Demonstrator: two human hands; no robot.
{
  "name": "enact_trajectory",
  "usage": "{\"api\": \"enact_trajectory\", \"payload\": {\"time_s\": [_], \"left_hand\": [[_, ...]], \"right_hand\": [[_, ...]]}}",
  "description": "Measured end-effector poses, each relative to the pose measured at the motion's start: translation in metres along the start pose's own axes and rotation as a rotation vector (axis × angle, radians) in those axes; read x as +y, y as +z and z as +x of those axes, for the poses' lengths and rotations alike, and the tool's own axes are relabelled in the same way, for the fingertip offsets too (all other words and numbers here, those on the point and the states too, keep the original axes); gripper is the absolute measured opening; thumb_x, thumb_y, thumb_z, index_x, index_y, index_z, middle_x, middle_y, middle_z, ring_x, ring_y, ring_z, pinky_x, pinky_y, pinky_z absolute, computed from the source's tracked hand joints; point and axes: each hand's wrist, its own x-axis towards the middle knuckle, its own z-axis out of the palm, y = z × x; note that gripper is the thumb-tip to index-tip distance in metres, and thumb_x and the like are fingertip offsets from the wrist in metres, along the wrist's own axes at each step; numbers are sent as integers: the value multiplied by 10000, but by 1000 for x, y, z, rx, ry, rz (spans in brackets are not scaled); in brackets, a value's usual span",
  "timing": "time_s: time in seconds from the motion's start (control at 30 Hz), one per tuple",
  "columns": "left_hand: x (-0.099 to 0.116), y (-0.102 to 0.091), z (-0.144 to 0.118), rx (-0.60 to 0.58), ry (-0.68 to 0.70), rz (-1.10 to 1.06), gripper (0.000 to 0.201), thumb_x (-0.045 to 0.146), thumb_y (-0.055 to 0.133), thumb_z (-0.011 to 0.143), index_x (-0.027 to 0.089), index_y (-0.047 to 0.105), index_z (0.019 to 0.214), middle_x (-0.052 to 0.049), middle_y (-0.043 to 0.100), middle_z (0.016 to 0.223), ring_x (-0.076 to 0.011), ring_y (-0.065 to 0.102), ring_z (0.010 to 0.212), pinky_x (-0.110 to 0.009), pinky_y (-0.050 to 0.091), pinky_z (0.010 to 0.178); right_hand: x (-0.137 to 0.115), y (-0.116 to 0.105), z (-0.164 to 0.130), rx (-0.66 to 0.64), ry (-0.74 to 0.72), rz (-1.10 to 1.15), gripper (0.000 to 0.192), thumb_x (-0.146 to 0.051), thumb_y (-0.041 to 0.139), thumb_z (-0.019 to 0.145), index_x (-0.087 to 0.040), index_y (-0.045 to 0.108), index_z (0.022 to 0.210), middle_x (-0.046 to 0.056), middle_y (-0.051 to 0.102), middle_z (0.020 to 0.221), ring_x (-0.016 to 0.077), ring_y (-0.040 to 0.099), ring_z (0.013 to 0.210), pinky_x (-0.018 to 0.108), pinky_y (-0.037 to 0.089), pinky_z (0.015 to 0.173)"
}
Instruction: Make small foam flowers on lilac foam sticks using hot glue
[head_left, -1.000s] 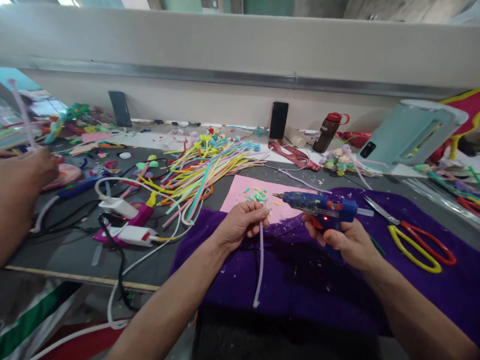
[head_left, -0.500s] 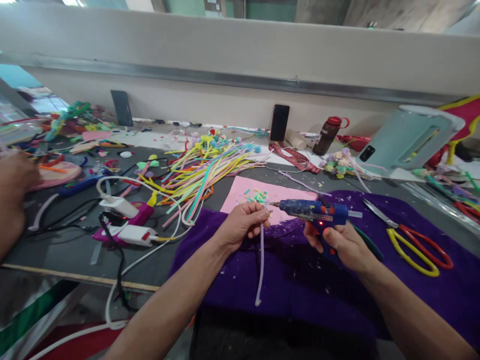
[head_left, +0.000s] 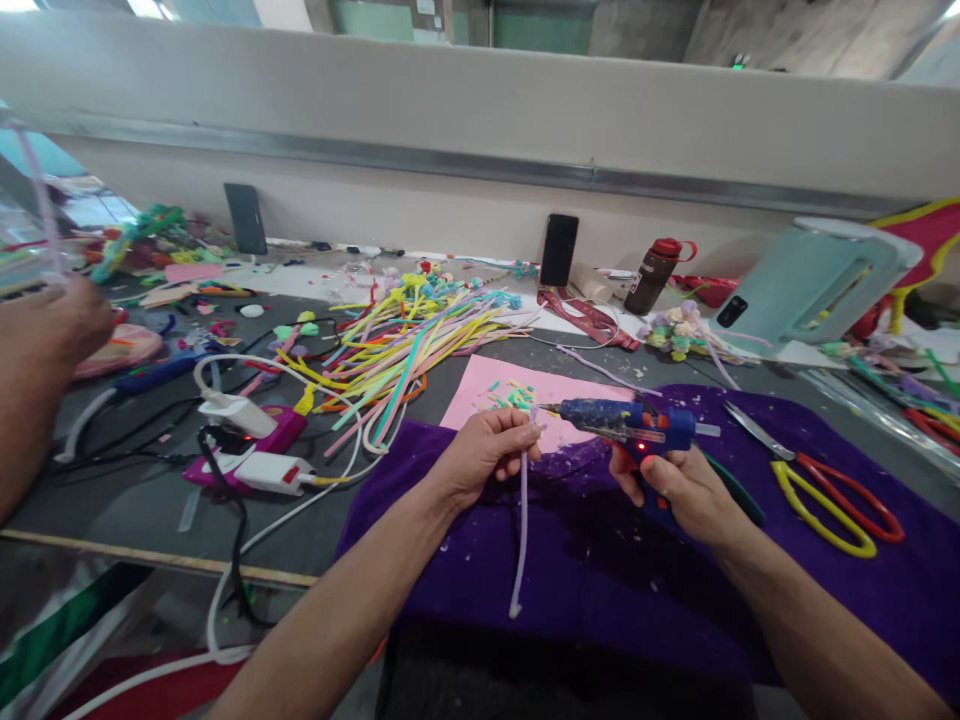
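Note:
My left hand [head_left: 491,448] pinches a lilac pipe cleaner [head_left: 523,535] near its top end, and the stem hangs down over the purple cloth [head_left: 442,540]. In my right hand [head_left: 679,485] is a blue hot glue gun [head_left: 622,420] with a lit red light and a clear glue stick out of its back. Its nozzle points left, right at the pipe cleaner's tip above my left fingers; I cannot tell whether they touch. Behind my left hand, small green and yellow cut pieces [head_left: 514,393] lie on a pink sheet [head_left: 469,385].
Scissors [head_left: 814,475] with red and yellow handles lie at right. Bundled coloured pipe cleaners [head_left: 409,365] stretch behind the sheet. A power strip [head_left: 281,435] with cords sits left. Farther back stand a phone [head_left: 559,250], a brown bottle [head_left: 654,278] and a pale-green appliance [head_left: 817,280]. Another person's hand [head_left: 52,340] is far left.
Both my hands, the glue gun and the pipe cleaner stay almost in place. At far left, the other person's hand has moved up and right, with a pink stem now upright in it.

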Motion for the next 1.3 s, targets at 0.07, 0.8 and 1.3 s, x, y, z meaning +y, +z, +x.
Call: {"api": "enact_trajectory", "payload": {"time_s": [0.07,0.8,1.3], "left_hand": [[0,0,0,0,-6,1,265,367,636,701,144,502,650,3,596,607,-17,398,362,-133,239,313],[-1,-2,1,-13,-5,-15,251,343,641,718,139,507,663,12,600,603,-12,412,364,-125,250,319],[-1,-1,0,2,9,-12,238,340,629,722,143,511,656,22,601,603,-7,410,365,-127,246,321]], "right_hand": [[-1,0,0,4,-4,-18,363,-470,433,833,-156,554,697,13,506,563,121,471,490,247,377,481],[-3,0,4,-3,-41,-176,445,-502,391,842,-162,490,574,10,487,520,107,442,479,231,349,472],[-1,-1,1,-17,-12,-166,404,-478,421,842,-157,499,611,4,486,531,105,449,487,230,333,475]]}}
